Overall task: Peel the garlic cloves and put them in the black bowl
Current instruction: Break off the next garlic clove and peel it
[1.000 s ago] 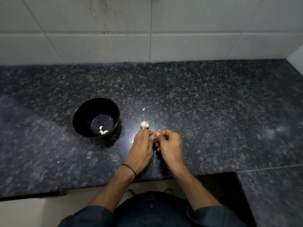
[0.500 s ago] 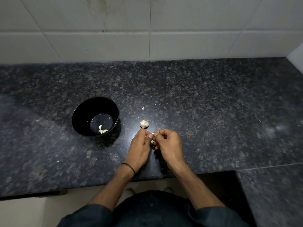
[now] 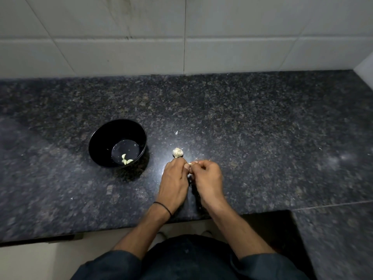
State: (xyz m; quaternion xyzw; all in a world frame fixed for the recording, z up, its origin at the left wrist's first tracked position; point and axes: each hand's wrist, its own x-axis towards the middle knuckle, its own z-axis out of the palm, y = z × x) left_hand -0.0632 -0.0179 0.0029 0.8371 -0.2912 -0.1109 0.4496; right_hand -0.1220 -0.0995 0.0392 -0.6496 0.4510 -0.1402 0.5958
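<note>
A black bowl (image 3: 101, 138) stands on the dark granite counter, left of my hands, with a few peeled cloves (image 3: 126, 159) at its bottom. A pale garlic bulb (image 3: 177, 152) lies on the counter just beyond my fingertips. My left hand (image 3: 175, 179) and my right hand (image 3: 207, 178) meet fingertip to fingertip over the counter, both pinched on one small garlic clove (image 3: 190, 164), of which only a pale sliver shows between the fingers.
A scrap of garlic skin (image 3: 176, 132) lies behind the bulb. The counter (image 3: 262, 138) stretches right and back to a white tiled wall (image 3: 181, 37). The counter's front edge runs under my wrists, and a side wing of it extends at lower right.
My hands stay together at the clove, with only slight finger motion. The view has shifted a little.
</note>
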